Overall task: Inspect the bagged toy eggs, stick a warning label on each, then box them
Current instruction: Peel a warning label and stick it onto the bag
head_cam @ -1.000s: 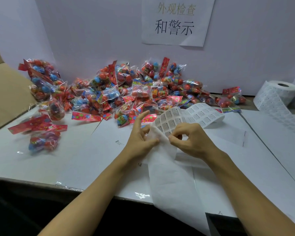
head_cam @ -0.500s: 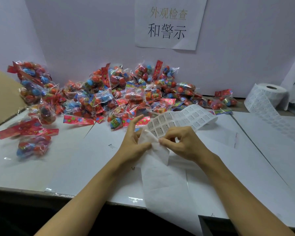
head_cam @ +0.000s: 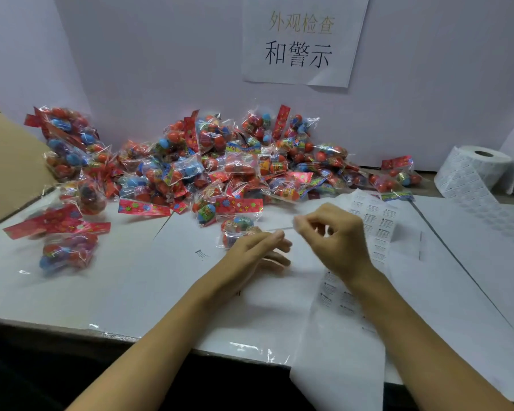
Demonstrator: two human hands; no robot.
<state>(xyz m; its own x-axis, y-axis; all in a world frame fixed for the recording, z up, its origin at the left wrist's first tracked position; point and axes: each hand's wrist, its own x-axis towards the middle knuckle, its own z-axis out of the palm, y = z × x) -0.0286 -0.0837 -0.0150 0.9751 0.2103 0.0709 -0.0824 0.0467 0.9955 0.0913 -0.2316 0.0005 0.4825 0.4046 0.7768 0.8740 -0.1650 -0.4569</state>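
I saw clear bags point(head_cam: 220, 170) of red, orange and blue eggs with red flower-print headers, a white surface point(head_cam: 116, 280), white label strip point(head_cam: 377, 229) with small black print, a white roll point(head_cam: 475, 170), brown cardboard box point(head_cam: 9, 170).

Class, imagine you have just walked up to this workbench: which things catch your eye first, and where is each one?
First, the bright heap of bagged toy eggs, red and blue, piled along the back of the white table against the wall. Above it hangs a paper sign with Chinese characters. In front, two hands meet near a single bag: the left hand reaches toward it, while the right hand is curled above a strip of labels.
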